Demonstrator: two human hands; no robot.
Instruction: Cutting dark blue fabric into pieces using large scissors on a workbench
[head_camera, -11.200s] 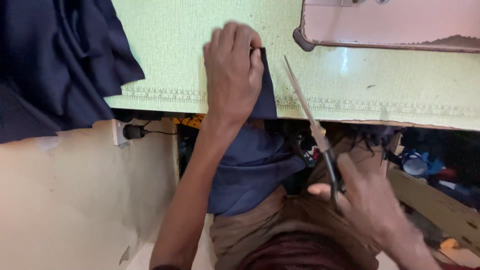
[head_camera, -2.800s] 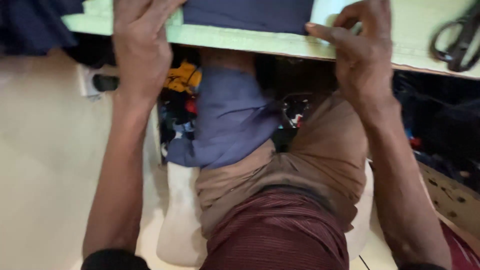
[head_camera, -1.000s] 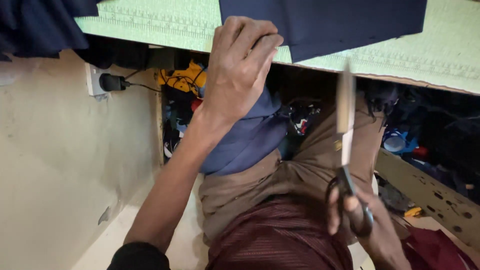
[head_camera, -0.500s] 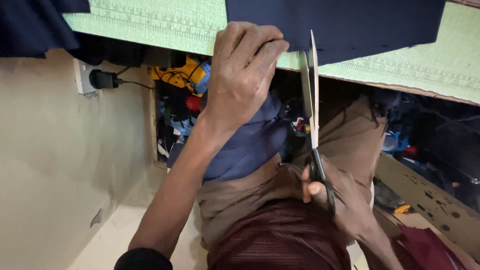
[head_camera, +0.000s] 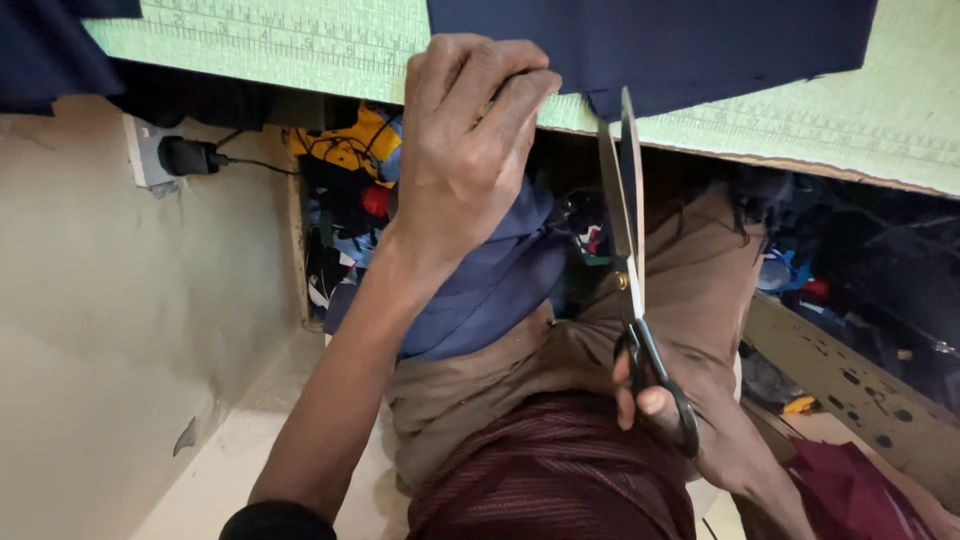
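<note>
My left hand (head_camera: 465, 150) grips the near edge of a dark navy cloth (head_camera: 660, 45) that lies on a light green table mat (head_camera: 880, 110). My right hand (head_camera: 665, 410) holds long black-handled scissors (head_camera: 625, 230), fingers through the loops. The blades point up and away from me, slightly apart, with their tips at the cloth's near edge just right of my left hand. More bluish cloth (head_camera: 490, 290) hangs down from under my left hand onto my lap.
A second dark cloth (head_camera: 50, 45) lies at the top left. Below the table edge there is a wall socket with a black plug (head_camera: 185, 157), a heap of coloured scraps (head_camera: 345, 200), and a perforated wooden board (head_camera: 850, 380) at the right.
Over the last second my right hand has brought the scissors up and left from beside my thigh, so the blades now meet the cloth edge. My left hand has stayed on the cloth.
</note>
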